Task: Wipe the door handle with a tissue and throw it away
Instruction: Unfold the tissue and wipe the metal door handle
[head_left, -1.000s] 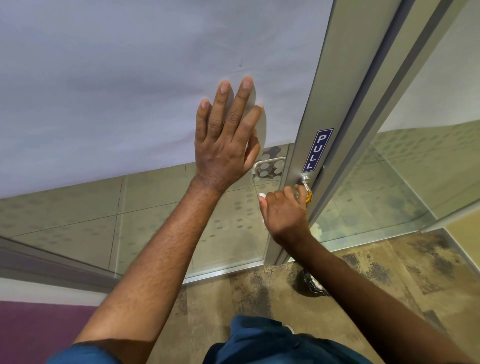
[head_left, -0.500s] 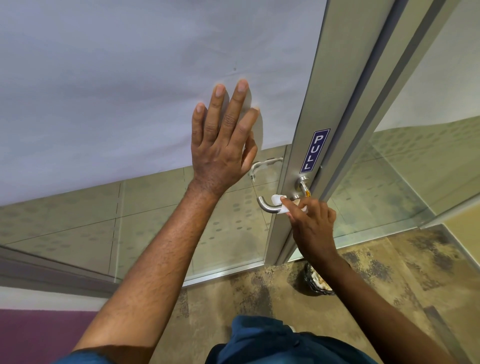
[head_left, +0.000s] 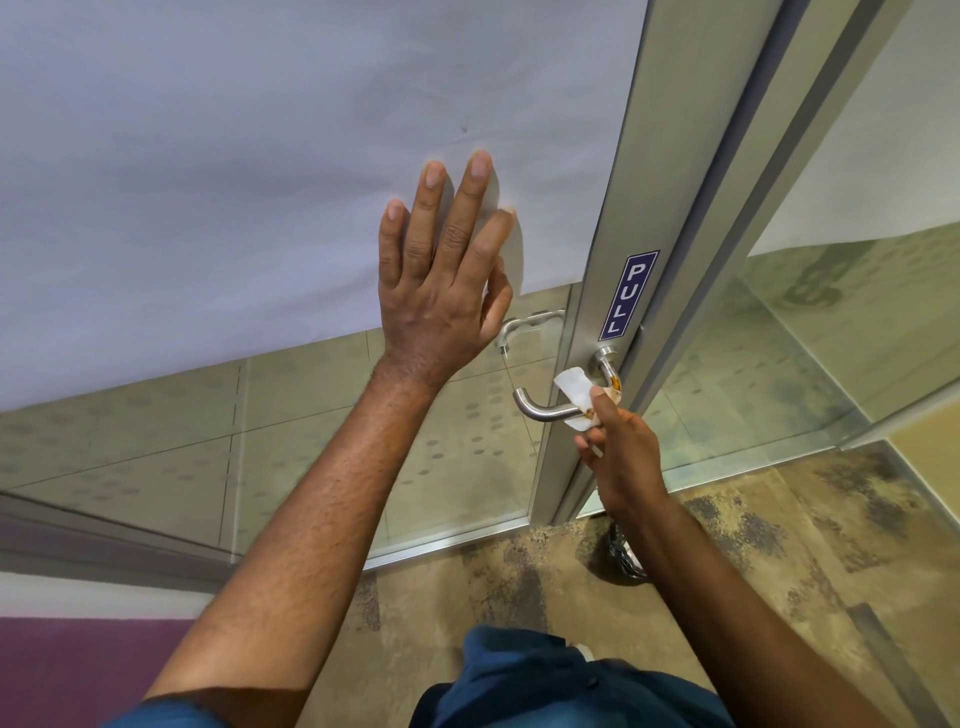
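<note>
Frosted glass fills the door (head_left: 311, 156) beside its metal frame (head_left: 628, 218), with a PULL sign (head_left: 626, 293) above the door handle (head_left: 545, 410). His left hand (head_left: 441, 291) lies flat on the glass, fingers spread. His right hand (head_left: 621, 452) pinches a small stained tissue (head_left: 574, 397) against the lever near its base. Such a thin scrap looks likely to tear or slip from the pinch if he rubs hard, and the lever's free end may get missed
</note>
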